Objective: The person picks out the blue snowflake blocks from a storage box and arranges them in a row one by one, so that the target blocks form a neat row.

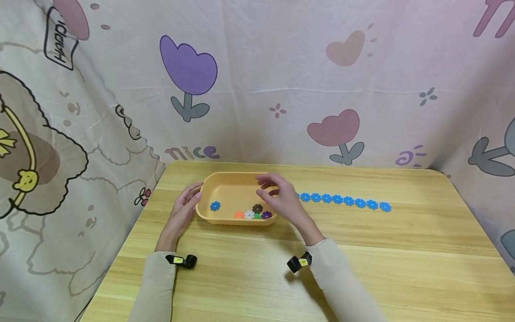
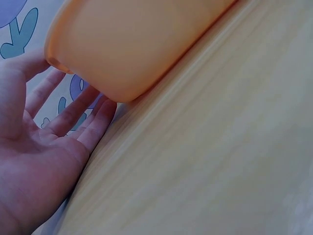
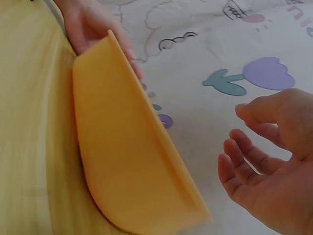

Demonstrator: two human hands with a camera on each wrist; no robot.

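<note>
A yellow plastic basin (image 1: 231, 192) stands on the table. My left hand (image 1: 185, 210) holds its left end, thumb at the rim and fingers against the outer wall (image 2: 122, 49). Inside lie a blue snowflake disc (image 1: 215, 206) on the left and, toward the front right, orange (image 1: 239, 215), white (image 1: 249, 215), green (image 1: 257, 216), brown (image 1: 257, 208) and purple (image 1: 266, 215) ones. Over the basin's right end hovers my right hand (image 1: 283, 201), fingers loosely bent. The right wrist view shows nothing between its fingertips (image 3: 226, 164).
A row of several blue snowflake discs (image 1: 337, 199) runs rightward from behind my right hand across the wooden table (image 1: 249, 268). A printed cloth (image 1: 257, 89) hangs behind the table's far edge and along both sides.
</note>
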